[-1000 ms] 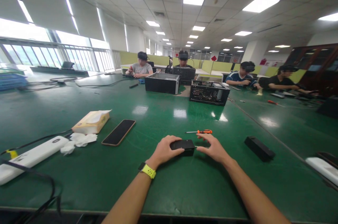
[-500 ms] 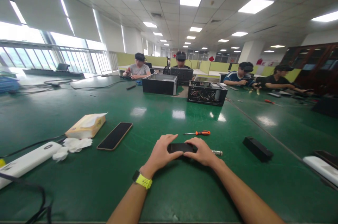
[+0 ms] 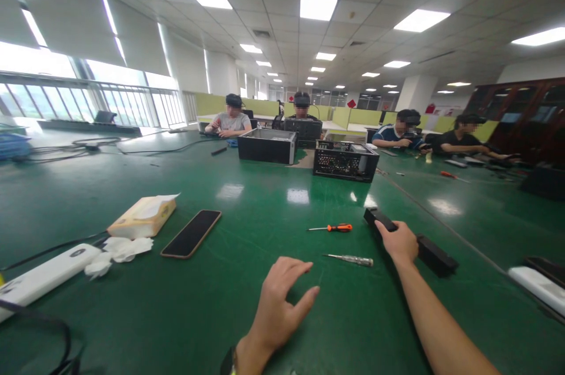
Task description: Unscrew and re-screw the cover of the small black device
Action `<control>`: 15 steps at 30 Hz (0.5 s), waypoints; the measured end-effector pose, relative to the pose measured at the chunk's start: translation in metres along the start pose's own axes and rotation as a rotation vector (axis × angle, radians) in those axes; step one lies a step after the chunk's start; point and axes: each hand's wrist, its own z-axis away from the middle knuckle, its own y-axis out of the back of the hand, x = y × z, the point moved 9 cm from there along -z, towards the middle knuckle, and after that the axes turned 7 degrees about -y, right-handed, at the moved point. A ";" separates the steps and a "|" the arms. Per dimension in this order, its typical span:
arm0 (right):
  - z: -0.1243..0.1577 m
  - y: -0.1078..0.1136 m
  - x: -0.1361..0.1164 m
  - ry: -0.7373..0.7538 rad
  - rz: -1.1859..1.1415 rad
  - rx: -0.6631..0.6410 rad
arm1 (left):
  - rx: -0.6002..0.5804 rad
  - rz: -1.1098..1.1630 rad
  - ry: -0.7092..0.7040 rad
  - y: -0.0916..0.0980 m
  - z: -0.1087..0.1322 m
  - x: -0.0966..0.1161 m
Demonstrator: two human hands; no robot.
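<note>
My right hand (image 3: 400,240) is stretched out to the right over the green table (image 3: 247,198) and grips a small flat black box (image 3: 378,219), held next to a second black box (image 3: 436,255) that lies on the table. My left hand (image 3: 279,301) hovers low near the front edge, fingers apart, holding nothing. Between my hands lies a silver screwdriver (image 3: 351,259). An orange-handled screwdriver (image 3: 334,228) lies a little farther back.
A black phone (image 3: 191,234), a tissue box (image 3: 142,216), crumpled tissues (image 3: 115,249) and a white power strip (image 3: 42,278) with cables lie at the left. Two open computer cases (image 3: 345,159) stand mid-table. Several people sit at the far side. Another white strip (image 3: 536,285) lies at the right edge.
My right hand has carried the black box from the middle out to the right, beside the other box. My left hand has let go and drawn back. The silver screwdriver now lies uncovered.
</note>
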 end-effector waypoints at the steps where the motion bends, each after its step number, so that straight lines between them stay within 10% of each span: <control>1: -0.002 -0.001 0.005 -0.028 0.024 0.000 | -0.003 0.002 -0.003 -0.001 -0.001 0.000; 15: -0.011 -0.010 0.010 -0.014 0.182 0.018 | -0.068 -0.073 0.008 0.011 -0.026 -0.023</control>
